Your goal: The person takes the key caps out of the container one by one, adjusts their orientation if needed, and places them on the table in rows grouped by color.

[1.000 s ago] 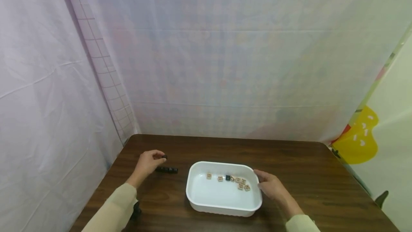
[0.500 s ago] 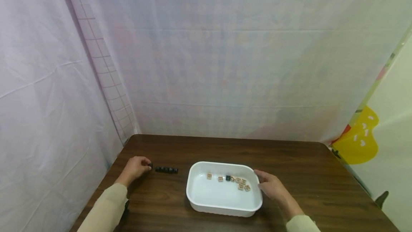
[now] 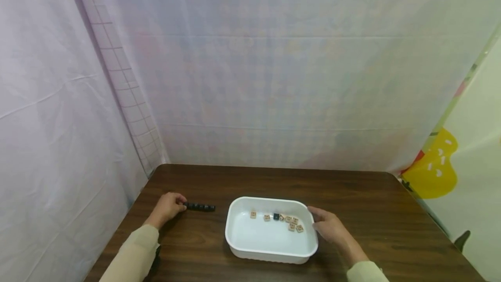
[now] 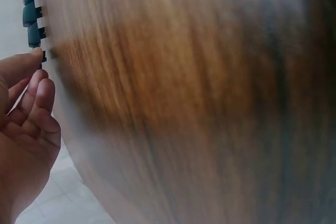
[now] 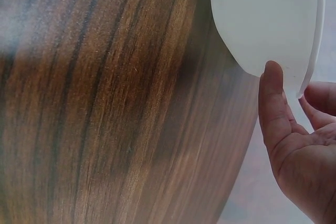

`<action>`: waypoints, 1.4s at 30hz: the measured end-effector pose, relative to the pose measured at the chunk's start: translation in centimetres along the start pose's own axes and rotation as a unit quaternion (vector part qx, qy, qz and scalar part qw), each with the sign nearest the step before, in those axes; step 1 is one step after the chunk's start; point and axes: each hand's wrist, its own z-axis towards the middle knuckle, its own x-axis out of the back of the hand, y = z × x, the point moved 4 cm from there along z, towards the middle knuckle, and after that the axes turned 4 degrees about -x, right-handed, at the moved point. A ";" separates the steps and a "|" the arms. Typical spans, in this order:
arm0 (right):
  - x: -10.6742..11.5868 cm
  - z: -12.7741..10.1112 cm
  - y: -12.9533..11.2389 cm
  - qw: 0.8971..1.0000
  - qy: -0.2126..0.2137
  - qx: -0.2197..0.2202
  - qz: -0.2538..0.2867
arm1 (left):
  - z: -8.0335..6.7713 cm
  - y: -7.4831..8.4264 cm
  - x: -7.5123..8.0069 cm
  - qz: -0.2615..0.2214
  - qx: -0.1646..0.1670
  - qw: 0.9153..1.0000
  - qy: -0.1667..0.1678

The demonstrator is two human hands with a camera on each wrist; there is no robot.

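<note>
A short row of small black keycaps (image 3: 201, 207) lies on the left part of the brown table. At its left end my left hand (image 3: 168, 207) pinches one more black keycap (image 4: 44, 56) between thumb and fingers, mostly hidden by the fingertips. The left wrist view shows the row's dark sloped sides (image 4: 30, 11) just beyond that hand. My right hand (image 3: 329, 226) grips the right wall of a white tray (image 3: 270, 256), thumb at the rim and fingers against the outside. Inside the tray lie several beige keycaps (image 3: 292, 227) with dark markings and one black keycap (image 3: 276, 216).
The brown wood-grain table (image 3: 352, 190) reaches back to a pale curtain (image 3: 274, 99). Another white curtain (image 3: 58, 121) hangs along the left side. At the right is a pale cloth with a yellow shape (image 3: 434, 173).
My left hand has moved left and down from above the row to its left end, bringing a black keycap up against it. The right hand and tray stay in place.
</note>
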 end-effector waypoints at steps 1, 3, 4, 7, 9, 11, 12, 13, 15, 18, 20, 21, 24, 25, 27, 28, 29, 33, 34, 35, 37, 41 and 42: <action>0.0 0.0 0.0 1.000 0.000 -0.001 0.001 | 0.0 0.0 0.0 0.000 0.001 1.000 0.000; 0.0 -0.1 0.0 1.000 0.001 0.001 0.001 | -0.1 0.0 0.0 -0.001 0.000 1.000 -0.001; 0.0 -0.1 0.0 1.000 0.001 0.002 0.003 | -0.1 0.0 -0.1 -0.002 0.000 1.000 -0.001; 0.0 -0.1 -0.1 1.000 0.003 0.009 0.006 | -0.1 -0.1 -0.1 -0.005 -0.003 1.000 0.001; 0.0 -0.2 -0.1 1.000 0.002 0.010 0.008 | -0.2 -0.1 -0.1 -0.007 -0.006 1.000 0.002; 0.0 -0.2 -0.1 1.000 0.002 0.007 0.008 | -0.3 -0.1 0.0 -0.009 -0.006 1.000 0.009; 0.0 -0.2 -0.1 1.000 0.002 0.008 0.008 | -0.3 0.0 0.1 -0.010 -0.006 1.000 0.013; 0.0 -0.2 -0.2 1.000 0.002 0.009 0.007 | -0.3 0.0 0.2 -0.010 -0.006 1.000 0.017; -0.1 -0.2 -0.2 1.000 0.002 0.009 0.006 | -0.4 0.3 0.4 -0.008 -0.012 1.000 0.028; 0.0 -0.2 -0.3 1.000 0.001 0.011 0.007 | -0.2 1.0 0.5 -0.011 -0.015 0.999 0.043; 0.0 -0.2 -0.4 1.000 0.001 0.007 0.007 | 0.0 1.8 0.4 -0.016 -0.021 0.998 0.051; 0.0 -0.3 -0.4 1.000 0.001 0.006 0.007 | 0.1 2.3 0.3 -0.021 -0.023 0.998 0.053; 0.0 -0.3 -0.4 1.000 -0.002 0.003 0.013 | 0.6 4.1 -0.3 -0.041 -0.035 0.997 0.059; -0.1 -0.3 -0.4 1.000 -0.003 0.001 0.016 | 0.8 4.8 -0.5 -0.047 -0.042 0.996 0.060; -0.1 -0.2 -0.3 1.000 -0.005 -0.002 0.021 | 1.1 6.3 -1.1 -0.061 -0.055 0.995 0.061; -0.1 -0.2 -0.2 1.000 -0.006 -0.004 0.022 | 1.2 7.1 -1.3 -0.069 -0.062 0.994 0.061; -0.1 -0.2 -0.2 1.000 -0.006 -0.005 0.026 | 1.3 7.8 -1.7 -0.075 -0.068 0.993 0.059; -0.2 -0.2 -0.2 0.999 -0.007 0.004 0.032 | 1.4 10.7 -2.9 -0.094 -0.087 0.991 0.045; -0.2 -0.2 -0.2 0.999 -0.007 0.007 0.034 | 1.3 11.3 -3.2 -0.097 -0.091 0.990 0.040; -0.2 -0.3 -0.3 0.999 -0.007 0.010 0.036 | 1.3 11.9 -3.5 -0.099 -0.093 0.990 0.034; -0.2 -0.4 -0.3 0.999 -0.007 0.014 0.037 | 1.3 13.1 -4.1 -0.099 -0.098 0.990 0.021; -0.1 -0.5 -0.4 0.999 -0.002 0.017 0.037 | 1.3 15.5 -5.3 -0.105 -0.101 0.989 -0.015; -0.1 -0.5 -0.4 0.999 -0.001 0.016 0.038 | 1.3 16.1 -5.7 -0.105 -0.102 0.989 -0.024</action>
